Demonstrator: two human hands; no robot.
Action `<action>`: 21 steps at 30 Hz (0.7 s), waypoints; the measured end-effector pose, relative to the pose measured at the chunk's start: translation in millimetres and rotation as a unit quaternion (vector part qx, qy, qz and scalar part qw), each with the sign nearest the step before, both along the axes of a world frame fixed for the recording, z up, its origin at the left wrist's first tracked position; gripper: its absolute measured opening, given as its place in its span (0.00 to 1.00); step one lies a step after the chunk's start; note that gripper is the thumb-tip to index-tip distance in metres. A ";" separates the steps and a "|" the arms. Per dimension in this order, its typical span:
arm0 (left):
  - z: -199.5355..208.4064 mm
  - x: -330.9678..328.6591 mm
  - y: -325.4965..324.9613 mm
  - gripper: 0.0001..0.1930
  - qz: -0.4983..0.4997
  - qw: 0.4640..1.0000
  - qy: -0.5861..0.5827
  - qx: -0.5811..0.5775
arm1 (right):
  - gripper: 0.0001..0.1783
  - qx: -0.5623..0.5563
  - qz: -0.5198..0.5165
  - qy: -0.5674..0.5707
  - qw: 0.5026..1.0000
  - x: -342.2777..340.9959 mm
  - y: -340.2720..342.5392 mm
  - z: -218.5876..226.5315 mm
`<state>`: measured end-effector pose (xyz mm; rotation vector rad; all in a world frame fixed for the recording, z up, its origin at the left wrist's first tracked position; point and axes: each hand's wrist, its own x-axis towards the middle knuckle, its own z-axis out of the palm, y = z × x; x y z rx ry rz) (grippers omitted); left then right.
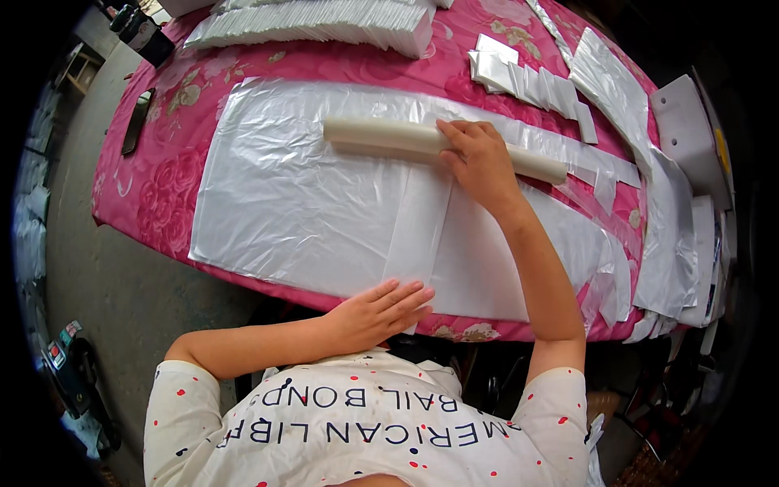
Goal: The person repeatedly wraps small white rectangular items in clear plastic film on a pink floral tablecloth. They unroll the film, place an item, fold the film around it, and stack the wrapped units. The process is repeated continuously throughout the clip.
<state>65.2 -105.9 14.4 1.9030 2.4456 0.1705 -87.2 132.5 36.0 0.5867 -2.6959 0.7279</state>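
White tube (414, 138) is lying crosswise on the far half of a flat plastic sheet (284, 187), and I'm working from the head view only. On progress: the sheet is lying spread on the pink tablecloth (166, 203), wrinkled on the left, looking smoother on the right near side. Strap-like ends are splaying at its right edge. A whitish strip (418, 231) is running from under the tube toward the near table edge. I'm seeing no wrap around the tube, so I'm judging this piece unfolded. Finished-looking output: a long row of folded packets (324, 32) is standing at the far edge, a smaller fanned group (531, 81) is lying far right. Count left: can't tell. Pose: the right hand (480, 158) is reaching up from lower right, forearm slanting, fingers going over the tube and thumb staying on the near side, so I'm calling it grasping, just right of the tube's middle. The left hand (377, 312) is lying flat by the near edge, forearm across the body, fingers extended at the strip's near end, gripping nothing.
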 end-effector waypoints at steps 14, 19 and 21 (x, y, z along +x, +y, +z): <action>7.7 -27.7 -26.1 0.21 -0.083 0.975 -0.136 0.155 | 0.27 -0.028 0.180 -0.117 0.976 115.6 -20.6 6.0; 9.2 -40.1 -23.2 0.25 -0.084 0.932 -0.178 0.303 | 0.25 -0.037 0.132 -0.073 0.988 127.5 -26.9 -3.3; 18.8 -47.5 -14.1 0.28 -0.003 0.967 -0.136 0.217 | 0.26 -0.029 0.120 -0.049 0.991 128.9 -26.6 -12.9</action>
